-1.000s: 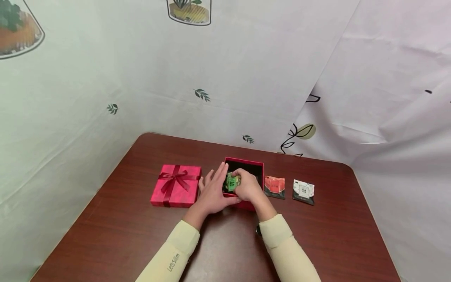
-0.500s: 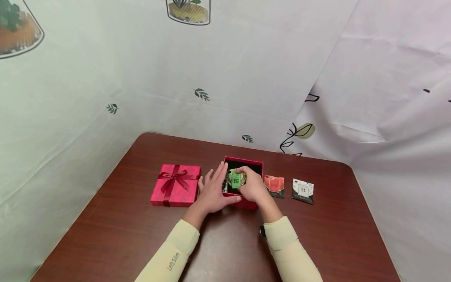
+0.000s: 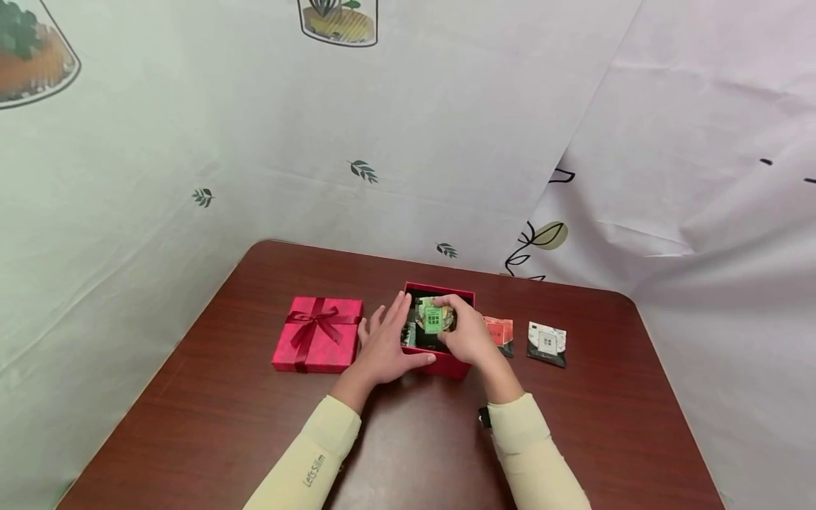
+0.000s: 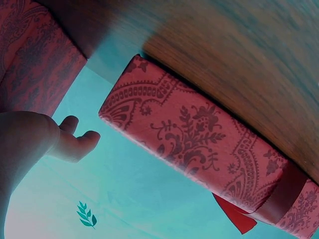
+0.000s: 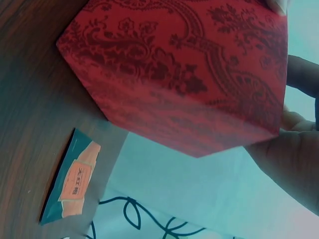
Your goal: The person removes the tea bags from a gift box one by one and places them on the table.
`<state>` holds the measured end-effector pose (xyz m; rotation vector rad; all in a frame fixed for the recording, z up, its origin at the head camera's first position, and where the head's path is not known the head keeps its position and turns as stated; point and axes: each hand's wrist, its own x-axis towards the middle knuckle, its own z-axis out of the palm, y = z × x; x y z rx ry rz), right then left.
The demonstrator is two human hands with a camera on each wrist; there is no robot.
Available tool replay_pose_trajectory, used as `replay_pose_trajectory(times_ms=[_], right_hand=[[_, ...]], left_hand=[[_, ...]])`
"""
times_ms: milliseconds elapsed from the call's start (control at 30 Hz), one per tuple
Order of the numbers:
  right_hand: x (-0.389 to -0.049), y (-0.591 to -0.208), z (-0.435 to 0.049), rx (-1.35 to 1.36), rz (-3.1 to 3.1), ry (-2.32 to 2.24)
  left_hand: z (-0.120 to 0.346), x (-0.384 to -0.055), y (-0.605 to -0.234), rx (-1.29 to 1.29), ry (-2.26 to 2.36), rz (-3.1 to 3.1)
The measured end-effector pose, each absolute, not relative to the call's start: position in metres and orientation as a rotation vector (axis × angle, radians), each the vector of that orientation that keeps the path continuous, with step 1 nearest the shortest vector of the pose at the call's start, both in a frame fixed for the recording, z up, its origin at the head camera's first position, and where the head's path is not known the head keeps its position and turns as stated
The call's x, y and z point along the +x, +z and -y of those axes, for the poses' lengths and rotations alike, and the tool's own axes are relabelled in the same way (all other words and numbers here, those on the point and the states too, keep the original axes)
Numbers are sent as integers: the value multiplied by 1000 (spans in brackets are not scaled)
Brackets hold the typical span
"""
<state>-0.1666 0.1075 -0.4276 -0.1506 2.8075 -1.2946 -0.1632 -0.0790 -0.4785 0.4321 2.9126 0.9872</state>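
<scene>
In the head view my right hand [image 3: 470,333] pinches a green square sachet [image 3: 433,319] by its right side, over the opening of a red gift box [image 3: 449,365] with a dark inside. My left hand [image 3: 382,354] lies along the box's left wall with its fingers straight and its thumb across the front. Beside the left fingers part of another sachet [image 3: 409,334] shows inside the box. The left wrist view catches part of my left hand [image 4: 60,139] near the patterned box side. The sachet is hidden from the right wrist view.
The box's lid [image 3: 319,334], pink-red with a ribbon bow, lies to the left. Right of the box are an orange sachet [image 3: 501,333], partly covered by my right hand, and a white sachet [image 3: 547,343]. A printed cloth hangs behind the brown table [image 3: 408,439].
My right hand has lifted the green sachet up and to the right from the left part of the box. The left hand has stayed on the box.
</scene>
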Motion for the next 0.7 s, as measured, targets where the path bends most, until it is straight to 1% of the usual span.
replay_pose_trajectory(times_ms=[300, 700], right_hand=[[-162, -424, -120, -124, -2723, -1423], [-162, -424, -139, -291, -2528, -1727]], left_hand=[[79, -164, -480, 431, 984, -2916], [78, -165, -480, 424, 968, -2914]])
